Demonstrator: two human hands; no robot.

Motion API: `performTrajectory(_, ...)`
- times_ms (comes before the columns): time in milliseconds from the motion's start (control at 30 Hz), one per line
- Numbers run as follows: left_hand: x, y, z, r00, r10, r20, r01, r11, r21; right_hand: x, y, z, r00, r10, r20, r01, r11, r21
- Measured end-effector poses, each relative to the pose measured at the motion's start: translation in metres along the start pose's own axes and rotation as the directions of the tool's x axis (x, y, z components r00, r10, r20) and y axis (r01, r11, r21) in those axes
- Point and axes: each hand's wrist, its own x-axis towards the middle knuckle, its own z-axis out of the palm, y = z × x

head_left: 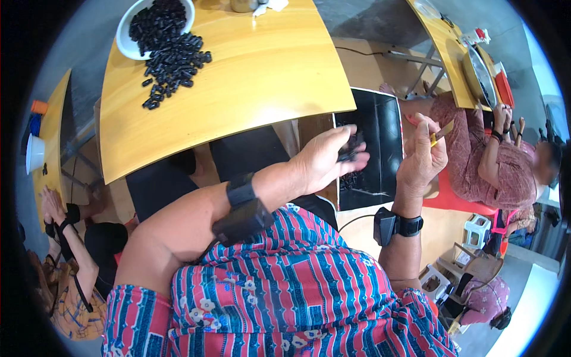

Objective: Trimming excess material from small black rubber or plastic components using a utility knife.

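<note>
My left hand (pixel 327 156) is curled around several small black parts (pixel 350 144), slightly smeared by motion. It hangs over a black-lined box (pixel 380 149) beside the table's right edge, and more black pieces (pixel 350 179) lie inside under the fingers. Raised to the right of the box, my right hand (pixel 422 156) grips a small yellow-handled knife (pixel 441 134) with its blade pointing up and right. On the table, a white bowl (pixel 123 41) is full of black parts, and a loose heap of them (pixel 172 66) spreads out beside its rim.
The yellow wooden table (pixel 267 65) lies ahead, with a metal container (pixel 242 5) at its far edge. A person (pixel 476 160) sits close on the right near another table with a large pan (pixel 476 74). Another person (pixel 71 285) sits at left. Cables run from my wrist devices.
</note>
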Motion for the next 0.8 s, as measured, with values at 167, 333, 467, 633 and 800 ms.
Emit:
performTrajectory(167, 0.017, -0.01, -0.008, 0.979, -0.177, -0.101, 0.175, 0.984, -0.031, 0.0, 0.012, -0.012, 0.999, -0.048, 0.012, 0.049, 0.992, -0.117)
performTrajectory(333, -0.004, -0.003, -0.043, 0.995, -0.102, 0.02, 0.099, 0.988, 0.12, -0.013, 0.016, 0.004, 0.993, 0.112, 0.038, -0.106, 0.986, -0.13)
performTrajectory(467, -0.054, 0.023, -0.056, 0.994, -0.075, 0.075, 0.054, 0.966, 0.255, -0.032, 0.026, 0.036, 0.941, 0.234, 0.246, -0.222, 0.972, -0.075)
performTrajectory(633, -0.108, 0.053, -0.082, 0.985, 0.169, 0.01, -0.162, 0.923, 0.348, -0.051, 0.026, 0.096, 0.798, 0.289, 0.529, -0.275, 0.956, -0.108)
performTrajectory(800, -0.154, 0.091, -0.111, 0.773, 0.63, -0.077, -0.388, 0.565, 0.728, -0.059, 0.028, 0.181, 0.719, 0.224, 0.658, -0.201, 0.973, -0.112)
